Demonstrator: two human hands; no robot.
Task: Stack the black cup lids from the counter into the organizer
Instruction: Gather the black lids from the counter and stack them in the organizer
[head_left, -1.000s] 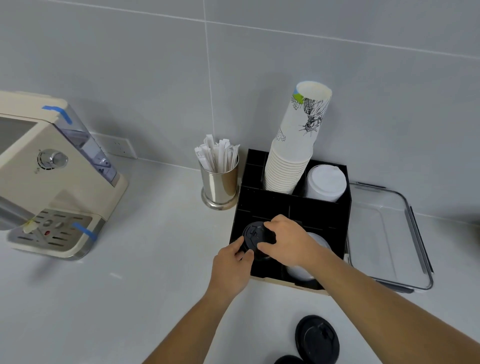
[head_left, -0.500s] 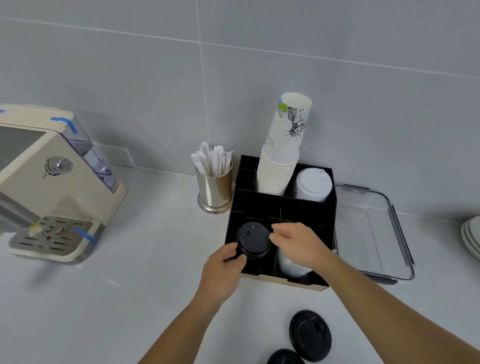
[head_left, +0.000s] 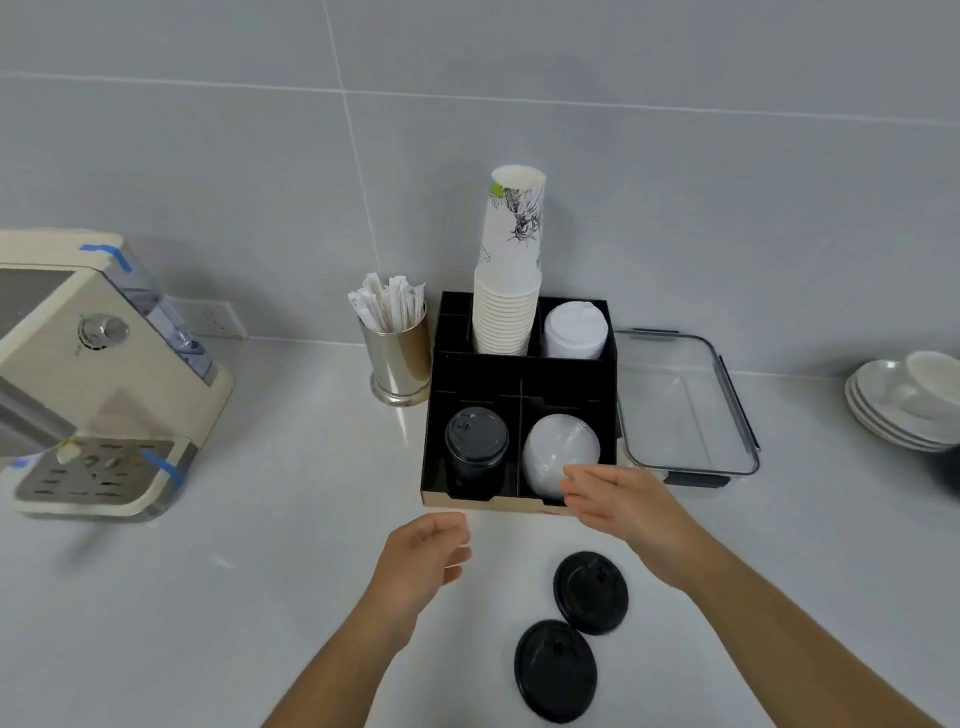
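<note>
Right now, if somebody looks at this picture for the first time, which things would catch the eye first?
Probably the tall stack of paper cups standing in the back of the black organizer. Next, the two black lids lying on the white counter in front of it, between two empty, open hands. A stack of black lids already stands in the organizer's front left compartment.

A pale counter (head_left: 260, 597) carries everything; at left a cream coffee machine (head_left: 93, 374); at the back a steel cup (head_left: 397, 358) of wrapped sticks, just beside the black organizer (head_left: 519, 374); right of that a clear tray (head_left: 685, 405); far right, stacked white plates (head_left: 904, 405); in front, two black lids (head_left: 590, 592) (head_left: 555, 670) lie flat, overlapping slightly.
</note>
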